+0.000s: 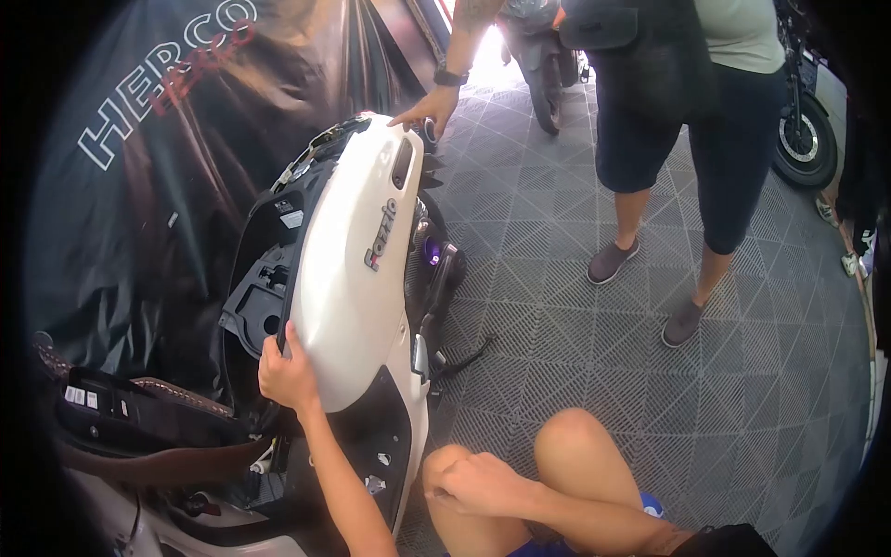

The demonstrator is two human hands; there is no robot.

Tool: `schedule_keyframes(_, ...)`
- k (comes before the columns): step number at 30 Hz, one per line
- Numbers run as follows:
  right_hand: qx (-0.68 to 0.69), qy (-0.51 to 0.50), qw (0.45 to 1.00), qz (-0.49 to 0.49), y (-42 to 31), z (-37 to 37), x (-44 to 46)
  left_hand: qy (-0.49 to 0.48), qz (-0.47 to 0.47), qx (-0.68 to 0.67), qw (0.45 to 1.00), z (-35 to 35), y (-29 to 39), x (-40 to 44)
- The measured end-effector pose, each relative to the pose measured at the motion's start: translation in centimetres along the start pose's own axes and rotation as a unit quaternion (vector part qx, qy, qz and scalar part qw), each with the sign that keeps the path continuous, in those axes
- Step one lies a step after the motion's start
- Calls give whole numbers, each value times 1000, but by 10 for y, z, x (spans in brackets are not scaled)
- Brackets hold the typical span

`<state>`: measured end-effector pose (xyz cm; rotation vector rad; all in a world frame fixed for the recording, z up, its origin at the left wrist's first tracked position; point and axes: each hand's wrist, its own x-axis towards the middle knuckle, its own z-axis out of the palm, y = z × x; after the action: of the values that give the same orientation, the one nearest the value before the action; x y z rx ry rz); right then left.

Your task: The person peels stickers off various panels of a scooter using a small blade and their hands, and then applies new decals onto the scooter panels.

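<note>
A scooter [325, 232] with its underseat compartment exposed stands at my left. Along its near side runs a white body panel [348, 278] with the "Fazzio" badge. My left hand [288, 371] grips the front edge of this panel, beside the black storage compartment [255, 311]; some fingertips are hidden behind the edge. Loosely curled, my right hand [478, 485] rests on my knee, and nothing shows in it. At the rear of the white panel, another person's hand [430, 111] touches its top.
A person [668, 121] stands across the scooter on grey floor tiles [548, 362]. The raised brown seat [176, 464] lies towards the front. A black banner [186, 204] hangs behind. Other motorcycles stand at the back, one with a visible wheel [806, 144].
</note>
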<state>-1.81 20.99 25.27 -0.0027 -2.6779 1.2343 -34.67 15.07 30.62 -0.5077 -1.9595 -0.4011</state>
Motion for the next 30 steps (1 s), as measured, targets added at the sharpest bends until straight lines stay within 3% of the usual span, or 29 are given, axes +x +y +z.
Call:
schedule_keyframes(3, 13, 53, 998, -36, -3, 1, -3, -8, -2, -4, 1000, -5, 3, 1)
schedule_keyframes(30, -60, 16, 998, 22, 3, 7, -18, -15, -5, -34, 999, -10, 4, 3)
